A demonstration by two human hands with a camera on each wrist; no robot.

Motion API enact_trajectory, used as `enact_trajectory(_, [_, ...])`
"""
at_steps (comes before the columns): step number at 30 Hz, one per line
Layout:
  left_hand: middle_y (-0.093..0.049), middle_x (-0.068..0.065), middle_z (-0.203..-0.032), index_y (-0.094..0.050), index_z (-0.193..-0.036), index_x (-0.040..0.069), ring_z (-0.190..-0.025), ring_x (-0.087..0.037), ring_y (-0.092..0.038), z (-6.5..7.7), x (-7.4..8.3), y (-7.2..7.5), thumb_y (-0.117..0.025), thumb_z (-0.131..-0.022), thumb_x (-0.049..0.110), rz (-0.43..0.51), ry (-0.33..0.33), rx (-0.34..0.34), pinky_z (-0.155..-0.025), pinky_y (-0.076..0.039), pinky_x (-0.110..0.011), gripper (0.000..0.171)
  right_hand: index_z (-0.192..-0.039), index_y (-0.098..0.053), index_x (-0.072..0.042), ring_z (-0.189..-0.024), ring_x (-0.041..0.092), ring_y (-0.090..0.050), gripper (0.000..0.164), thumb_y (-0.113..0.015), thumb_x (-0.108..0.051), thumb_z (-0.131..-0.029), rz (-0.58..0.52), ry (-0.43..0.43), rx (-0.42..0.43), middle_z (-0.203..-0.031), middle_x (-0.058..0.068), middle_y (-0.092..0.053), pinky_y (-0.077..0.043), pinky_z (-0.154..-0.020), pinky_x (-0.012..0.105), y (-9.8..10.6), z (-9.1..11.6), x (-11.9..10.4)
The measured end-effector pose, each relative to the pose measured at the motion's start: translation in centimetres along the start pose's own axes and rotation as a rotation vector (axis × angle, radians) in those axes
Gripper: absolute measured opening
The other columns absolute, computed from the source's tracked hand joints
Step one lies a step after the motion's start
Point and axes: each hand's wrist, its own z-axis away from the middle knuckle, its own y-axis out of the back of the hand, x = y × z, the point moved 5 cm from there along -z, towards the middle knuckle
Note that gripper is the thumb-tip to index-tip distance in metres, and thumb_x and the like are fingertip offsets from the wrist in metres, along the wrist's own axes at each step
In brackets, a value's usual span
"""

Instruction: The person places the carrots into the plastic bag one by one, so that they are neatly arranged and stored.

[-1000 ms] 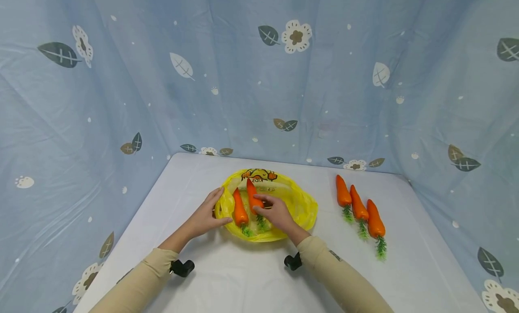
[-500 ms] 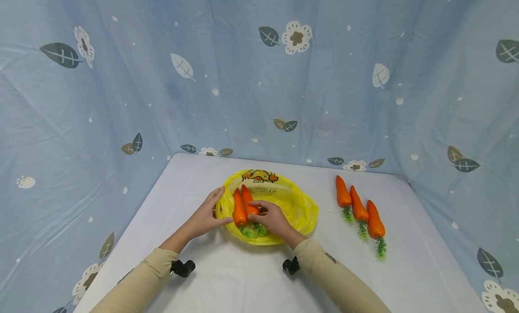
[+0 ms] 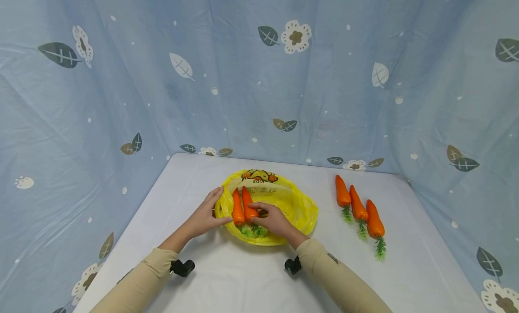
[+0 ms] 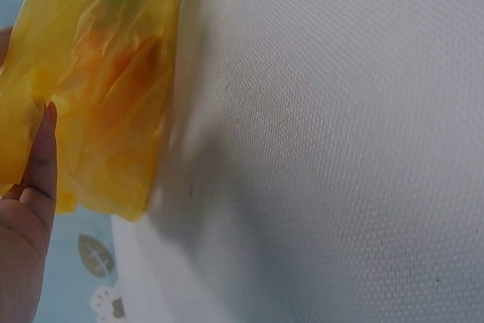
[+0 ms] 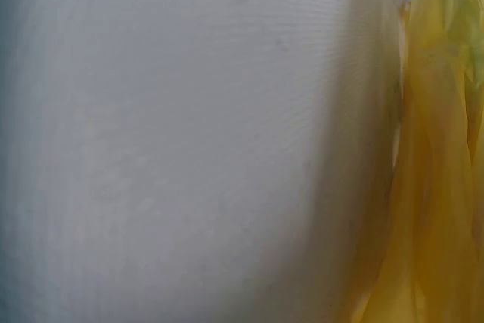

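Note:
A yellow plastic bag [image 3: 298, 209] lies with its mouth wide, a cartoon print and letters on its far inner side. In it, two orange toy carrots lie side by side with green tops toward me: a left carrot [image 3: 238, 208] and a right carrot [image 3: 248, 204]. My right hand [image 3: 273, 219] reaches over the near right side and pinches the right carrot near its thick end. At the bag's left rim, my left hand [image 3: 206, 215] holds the plastic. The left wrist view shows its fingers [image 4: 44, 156] against the yellow film, partly covered by a fold.
To the right on the white table [image 3: 243, 281] lie a far carrot [image 3: 343, 191], a middle carrot [image 3: 358, 204] and a near carrot [image 3: 375, 220], tops toward me. A blue patterned curtain [image 3: 243, 79] stands behind and at both sides.
My right hand has moved the right carrot left and nearer, up beside the left carrot, which now stands more upright in view. My left hand has stayed at the rim.

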Motion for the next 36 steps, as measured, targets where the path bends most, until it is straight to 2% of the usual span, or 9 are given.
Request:
enact_trajectory(7, [-0.015,-0.020,-0.166,-0.015,-0.163,0.003,-0.149,-0.045,-0.026,0.02,-0.09,-0.02,-0.081,-0.088,0.029,0.000,-0.013,0.005,-0.117,-0.027,-0.061,0.103,-0.133,-0.068,-0.025,-0.103,0.020,-0.064,0.040,-0.075,-0.027,-0.094,0.033,0.015,-0.004,-0.118,0.001,-0.068,-0.057,-0.089,0.038,-0.08,-0.01,-0.12])
enact_trajectory(13, [-0.014,-0.020,-0.167,-0.015,-0.163,0.003,-0.149,-0.045,-0.025,0.08,-0.05,-0.02,-0.081,-0.088,0.028,0.000,-0.018,0.004,-0.117,-0.026,-0.061,0.103,-0.132,-0.069,-0.024,-0.101,0.019,-0.063,0.039,-0.076,-0.028,-0.093,0.032,0.016,-0.007,-0.117,0.001,-0.068,-0.056,-0.087,0.037,-0.05,0.19,-0.20])
enact_trajectory(20, [-0.013,-0.020,-0.167,-0.015,-0.163,0.004,-0.149,-0.045,-0.024,0.16,-0.14,-0.03,-0.081,-0.088,0.030,-0.003,-0.015,0.003,-0.117,-0.026,-0.062,0.103,-0.132,-0.069,-0.025,-0.098,0.018,-0.063,0.041,-0.078,-0.028,-0.092,0.029,0.022,0.004,-0.115,0.000,-0.068,-0.057,-0.081,0.033,-0.25,0.21,0.02])
enact_trajectory(29, [-0.014,-0.020,-0.167,-0.015,-0.163,0.004,-0.148,-0.045,-0.027,0.23,-0.22,-0.04,-0.081,-0.088,0.029,0.008,-0.010,0.005,-0.117,-0.027,-0.061,0.103,-0.139,-0.064,-0.023,-0.097,0.017,-0.064,0.049,-0.078,-0.026,-0.092,0.052,0.036,0.030,-0.122,0.003,-0.067,-0.057,-0.076,0.030,-0.24,0.38,-0.27])
enact_trajectory(36, [-0.014,-0.021,-0.166,-0.014,-0.163,0.003,-0.148,-0.045,-0.026,0.22,-0.02,-0.02,-0.081,-0.088,0.028,0.003,-0.005,0.000,-0.117,-0.028,-0.061,0.103,-0.140,-0.063,-0.022,-0.101,0.021,-0.065,0.052,-0.079,-0.026,-0.091,0.084,0.049,0.039,-0.126,0.006,-0.066,-0.057,-0.077,0.032,0.20,0.64,-0.63])
